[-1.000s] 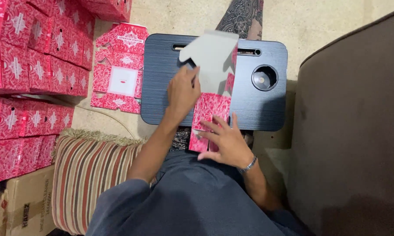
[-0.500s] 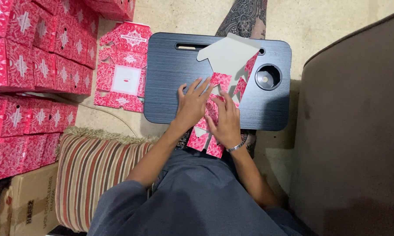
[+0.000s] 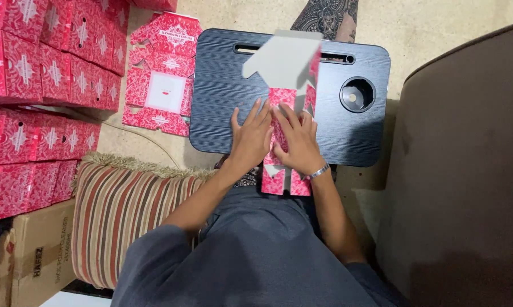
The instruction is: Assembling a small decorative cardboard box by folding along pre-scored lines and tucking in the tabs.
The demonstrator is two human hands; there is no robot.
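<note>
While we look down, we see a black lap desk [image 3: 222, 96] on a beige floor, a dark sofa [image 3: 466, 170] at the right. Finished red boxes [image 3: 34, 74] are stacked at the left, above a striped cushion [image 3: 120, 216]. Our left hand [image 3: 250, 139] and right hand [image 3: 299, 142] press flat, fingers spread, on the flat red carton [image 3: 282, 102]. Its long axis runs away from us, its grey flap at the far end.

Floor: beige carpet [image 3: 449, 23], evenly lit.
Right: brown upholstered sofa arm [image 3: 466, 170].
Left: striped cushion [image 3: 120, 222] with fringe, beside a brown cardboard carton [image 3: 34, 256].
Centre: black lap desk [image 3: 222, 91] with cup recess.
</note>
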